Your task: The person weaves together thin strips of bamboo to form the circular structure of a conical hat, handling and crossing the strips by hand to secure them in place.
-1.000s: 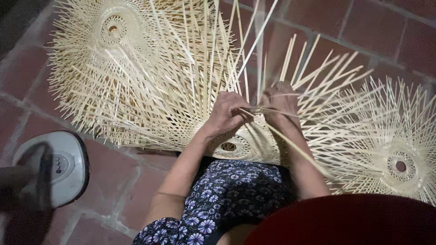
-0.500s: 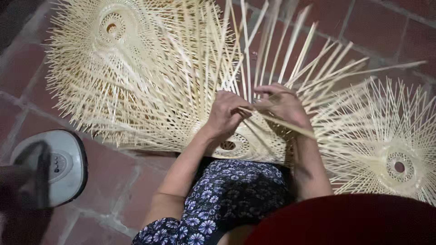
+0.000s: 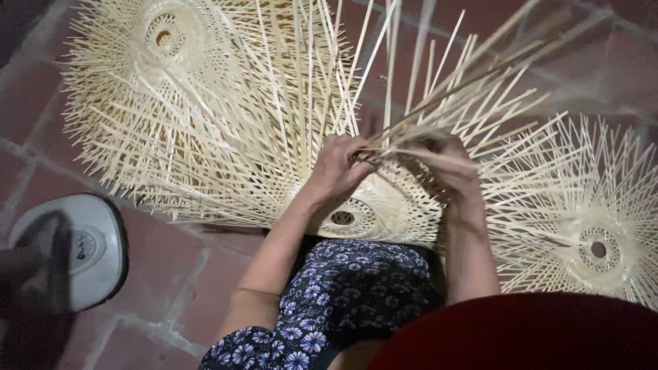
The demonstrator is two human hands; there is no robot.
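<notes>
Brick floor (image 3: 205, 274); hands on splayed bamboo frame (image 3: 391, 205)

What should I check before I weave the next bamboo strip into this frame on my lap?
1. Left hand grips the strips at the weaving line: ok.
2. Right hand holds the loose bamboo strip across the spokes: ok.
3. Woven bamboo frame rests steady on the lap, centre ring facing up: ok.
4. Which spoke the strip passes under: cannot tell, the fingers cover it.
5. Long spokes clear of the finished frame stack: not ok, they overlap it.
6. Fan base clear of the work: ok.
</notes>
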